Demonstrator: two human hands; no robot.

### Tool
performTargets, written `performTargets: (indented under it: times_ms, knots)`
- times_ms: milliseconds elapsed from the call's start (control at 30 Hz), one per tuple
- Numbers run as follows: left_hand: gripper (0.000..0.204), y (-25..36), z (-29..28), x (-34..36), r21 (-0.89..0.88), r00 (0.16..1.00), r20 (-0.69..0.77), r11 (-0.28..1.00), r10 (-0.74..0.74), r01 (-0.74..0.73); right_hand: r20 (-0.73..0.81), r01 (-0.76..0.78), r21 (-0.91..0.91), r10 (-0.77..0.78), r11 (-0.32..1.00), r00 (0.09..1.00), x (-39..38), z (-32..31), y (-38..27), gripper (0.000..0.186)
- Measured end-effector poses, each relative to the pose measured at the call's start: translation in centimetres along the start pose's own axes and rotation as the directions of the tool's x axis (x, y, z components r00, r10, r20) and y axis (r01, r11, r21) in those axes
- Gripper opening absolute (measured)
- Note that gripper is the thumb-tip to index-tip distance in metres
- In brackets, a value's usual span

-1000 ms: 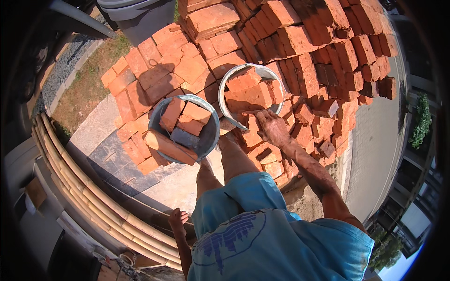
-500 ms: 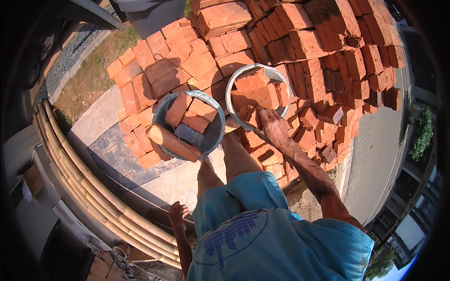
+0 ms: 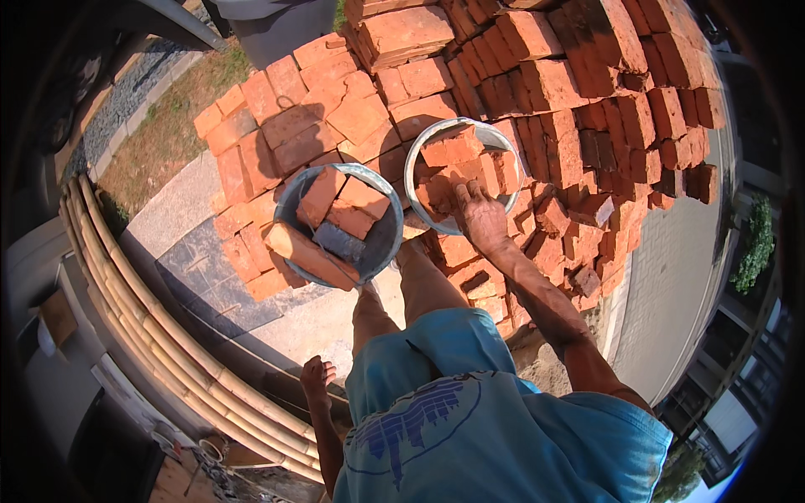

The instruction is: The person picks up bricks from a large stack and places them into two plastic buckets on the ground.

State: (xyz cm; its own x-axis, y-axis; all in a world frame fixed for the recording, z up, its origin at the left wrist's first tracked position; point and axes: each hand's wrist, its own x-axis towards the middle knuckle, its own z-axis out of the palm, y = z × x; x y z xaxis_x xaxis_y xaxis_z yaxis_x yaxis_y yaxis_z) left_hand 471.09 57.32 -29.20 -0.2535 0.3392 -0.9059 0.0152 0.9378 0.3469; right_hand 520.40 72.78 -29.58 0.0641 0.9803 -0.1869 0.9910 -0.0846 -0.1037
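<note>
My right hand (image 3: 485, 220) reaches over the rim of the right-hand bucket (image 3: 408, 178), its fingers bent down on a brick (image 3: 438, 194) inside; the fingertips are partly hidden. Other orange-red bricks (image 3: 453, 149) lie in the same bucket. Close on its left stands a second grey bucket (image 3: 388, 237), loaded with several bricks, one of them dark grey (image 3: 339, 241). A long brick (image 3: 307, 254) leans across that bucket's near rim. Down beside my shorts hangs my left hand (image 3: 317, 375), fingers curled, with nothing visible in them.
A large stack of bricks (image 3: 545, 92) rises beyond and right of the buckets. Flatter rows of bricks (image 3: 289, 117) spread to the left. Long bamboo poles (image 3: 184, 327) run along my left. A grey bin (image 3: 281, 29) stands at the far left, and a paved road (image 3: 671, 277) lies to the right.
My right hand has shifted slightly up and inward over the right-hand bucket. The brick under it now sits lower among the others. My left hand has hardly moved.
</note>
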Motion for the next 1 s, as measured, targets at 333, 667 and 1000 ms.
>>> performTargets:
  times_ms: [333,667,1000]
  knots:
    - [0.031,-2.1,-1.1,0.1,-0.002,1.000,-0.014,1.000,-0.016,0.016,-0.120,0.175,0.236,-0.150,0.956,0.981,7.6,-3.1,-3.3,0.037]
    - [0.033,-7.5,-1.8,-3.6,-0.138,0.978,-0.164,0.985,-0.125,0.103,0.144,-0.234,0.124,0.216,0.964,0.966,25.5,9.5,-9.8,0.098]
    - [0.026,-14.6,0.5,-9.3,-0.114,0.945,-0.161,0.956,-0.285,0.269,0.069,-0.263,-0.118,0.272,0.957,0.960,26.9,16.5,-11.3,0.115]
